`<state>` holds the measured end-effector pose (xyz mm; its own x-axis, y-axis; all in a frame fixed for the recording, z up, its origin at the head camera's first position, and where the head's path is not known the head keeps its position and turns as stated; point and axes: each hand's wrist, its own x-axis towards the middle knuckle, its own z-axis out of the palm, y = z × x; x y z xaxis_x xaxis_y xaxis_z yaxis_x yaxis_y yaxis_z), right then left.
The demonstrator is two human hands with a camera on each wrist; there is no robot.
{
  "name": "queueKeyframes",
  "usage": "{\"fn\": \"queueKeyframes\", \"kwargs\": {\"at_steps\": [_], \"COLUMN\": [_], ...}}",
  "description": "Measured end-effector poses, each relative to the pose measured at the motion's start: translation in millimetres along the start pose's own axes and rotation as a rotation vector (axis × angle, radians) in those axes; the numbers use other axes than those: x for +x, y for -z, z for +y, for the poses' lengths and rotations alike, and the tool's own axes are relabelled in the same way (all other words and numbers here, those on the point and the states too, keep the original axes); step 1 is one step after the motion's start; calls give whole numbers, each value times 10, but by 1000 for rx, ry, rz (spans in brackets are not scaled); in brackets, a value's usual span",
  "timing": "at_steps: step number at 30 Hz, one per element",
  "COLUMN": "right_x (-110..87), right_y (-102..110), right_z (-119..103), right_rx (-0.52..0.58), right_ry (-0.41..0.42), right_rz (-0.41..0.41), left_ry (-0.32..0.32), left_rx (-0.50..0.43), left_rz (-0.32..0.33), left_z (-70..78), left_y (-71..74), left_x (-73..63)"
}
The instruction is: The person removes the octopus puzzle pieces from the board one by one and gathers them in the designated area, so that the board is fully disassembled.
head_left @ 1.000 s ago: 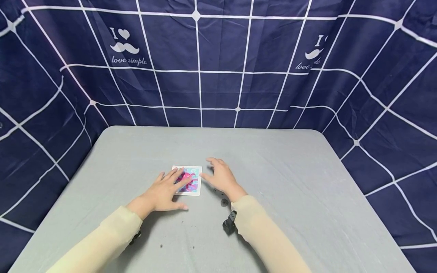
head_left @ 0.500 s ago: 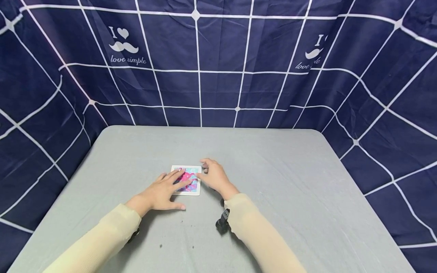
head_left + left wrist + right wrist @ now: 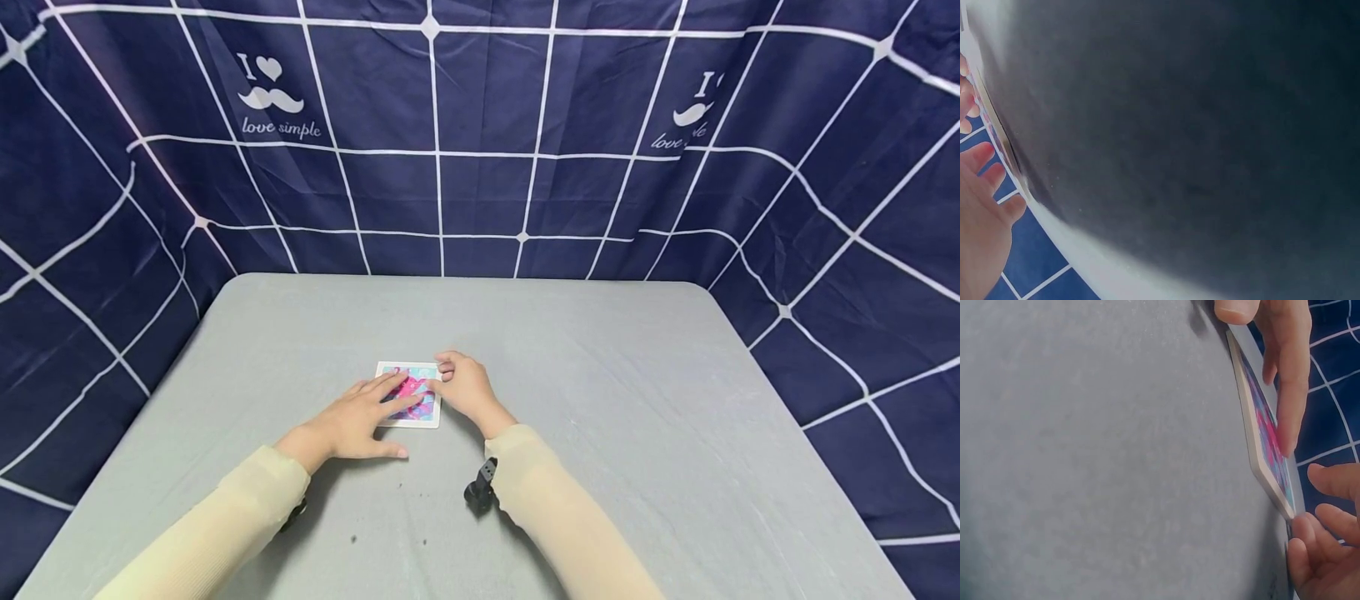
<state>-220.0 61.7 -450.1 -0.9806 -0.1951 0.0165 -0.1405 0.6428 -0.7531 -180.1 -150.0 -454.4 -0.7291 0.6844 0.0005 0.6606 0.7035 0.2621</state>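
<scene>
A navy, white-gridded curtain [image 3: 487, 100] stands around the grey counter [image 3: 637, 400]. The left hand [image 3: 352, 425], fingers spread, lies over the left part of a picture board, as it did a second ago. The right hand [image 3: 470, 387] has moved in from clear of the board to its right edge; its fingers bend loosely at that edge, the thumb held apart from them. The board [image 3: 417, 387], pink and blue with a white border, lies flat on the counter between the hands.
</scene>
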Motion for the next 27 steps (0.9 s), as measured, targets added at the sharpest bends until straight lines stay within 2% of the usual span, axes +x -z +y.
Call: {"fn": "queueKeyframes", "kwargs": {"at_steps": [10,18,27], "right_x": [16,-8,-10], "right_y": [-13,-14,-30], "right_z": [-35,-75,-65], "right_rx": [70,106,269], "right_ry": [-51,-89,-159], "right_rz": [5,22,25], "left_ry": [-5,-20,-5], "left_rx": [-41,-32,-19], "left_rz": [-13,1,-15], "left_z": [-8,-4,3], "left_y": [-6,-12,-21], "left_x": [4,8,13]}}
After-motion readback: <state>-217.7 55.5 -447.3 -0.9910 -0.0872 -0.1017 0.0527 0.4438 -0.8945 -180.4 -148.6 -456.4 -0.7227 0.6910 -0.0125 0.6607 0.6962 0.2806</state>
